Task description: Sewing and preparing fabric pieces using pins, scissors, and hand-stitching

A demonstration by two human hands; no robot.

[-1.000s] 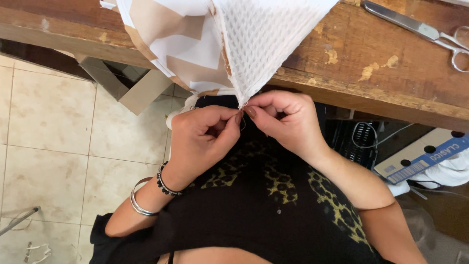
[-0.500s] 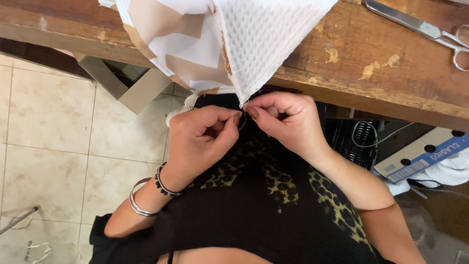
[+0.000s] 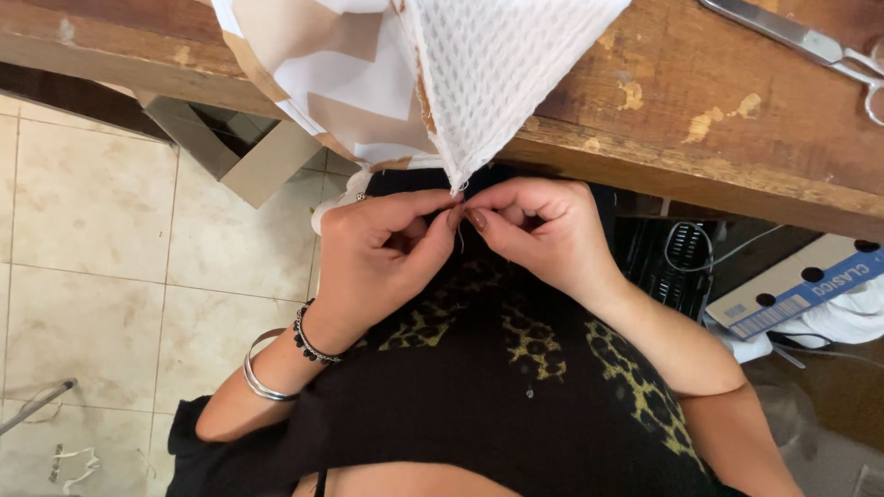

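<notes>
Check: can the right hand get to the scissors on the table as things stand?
Probably yes. The scissors lie in the open on the wooden table, up and to that side of the right hand, with nothing between. But its fingertips are pinched at the white fabric's corner, so it must let go first.

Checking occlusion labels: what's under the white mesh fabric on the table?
Under the white mesh fabric, a beige-and-white patterned cloth shows at its left edge, both lying on the wooden table. How far the cloth runs beneath is covered. Both hands pinch the hanging corner.
</notes>
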